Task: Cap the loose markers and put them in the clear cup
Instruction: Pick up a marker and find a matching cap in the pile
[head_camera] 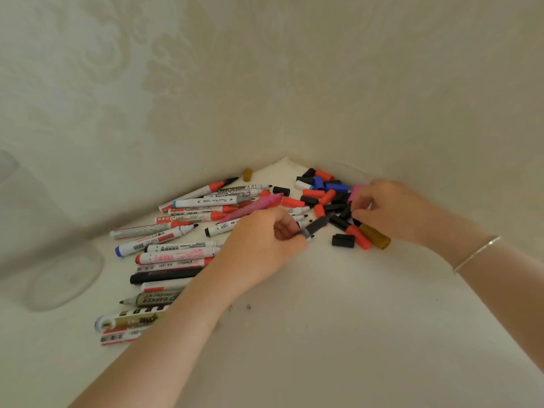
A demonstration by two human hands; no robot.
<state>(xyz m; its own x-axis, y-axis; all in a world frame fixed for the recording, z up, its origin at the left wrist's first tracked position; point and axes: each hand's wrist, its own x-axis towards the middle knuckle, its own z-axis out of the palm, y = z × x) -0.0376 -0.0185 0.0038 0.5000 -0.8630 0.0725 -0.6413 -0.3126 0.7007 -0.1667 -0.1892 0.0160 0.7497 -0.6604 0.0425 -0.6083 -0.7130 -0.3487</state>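
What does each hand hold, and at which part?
Left hand grips a dark marker at its near end. Right hand reaches into the caps; its hold cannot be told.

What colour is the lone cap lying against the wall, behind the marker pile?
Gold-brown: the lone cap shows best, and only, in the head view.

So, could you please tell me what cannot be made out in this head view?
- Marker in the left hand: barrel hidden by the curled fingers, colour unclear.
- What the right hand pinches in the cap pile: covered by its fingertips.
- Clear cup: blurred, upper part indistinct at the left edge.
- Labels on the markers: mostly too small.
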